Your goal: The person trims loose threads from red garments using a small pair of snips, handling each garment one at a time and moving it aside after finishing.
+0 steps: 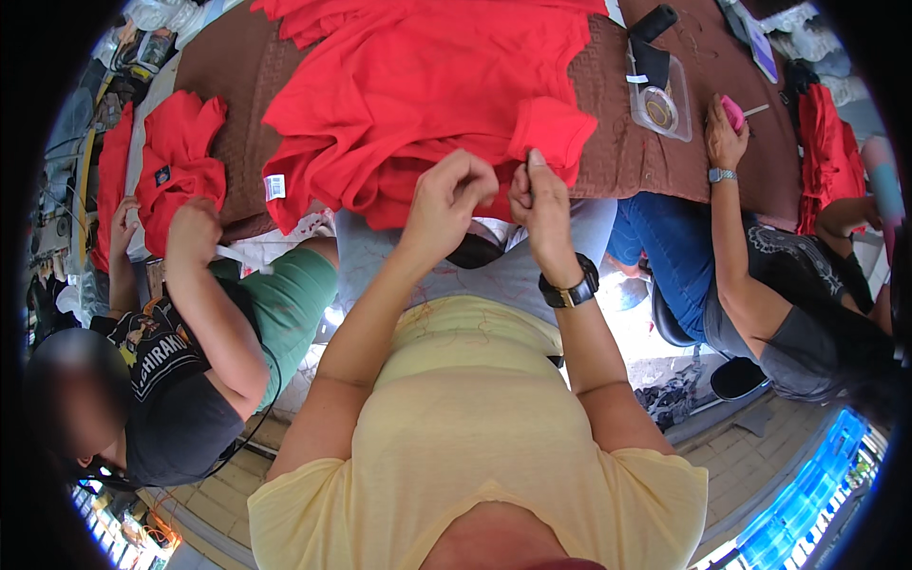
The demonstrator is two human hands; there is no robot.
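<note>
A red garment lies spread over the near edge of the table in front of me. At its near right corner a sleeve end is folded up. My right hand pinches the edge of this part between thumb and fingers. Just left of it, my left hand is closed in a pinch close over the cloth. Whatever its fingertips hold, perhaps a thread, is too small to make out. A white tag shows on the garment's left edge.
The table has a brown cloth. A clear plastic box with small items stands at the right, beside a black cylinder. A person at left handles red cloth; another person's hand at right rests near a pink object.
</note>
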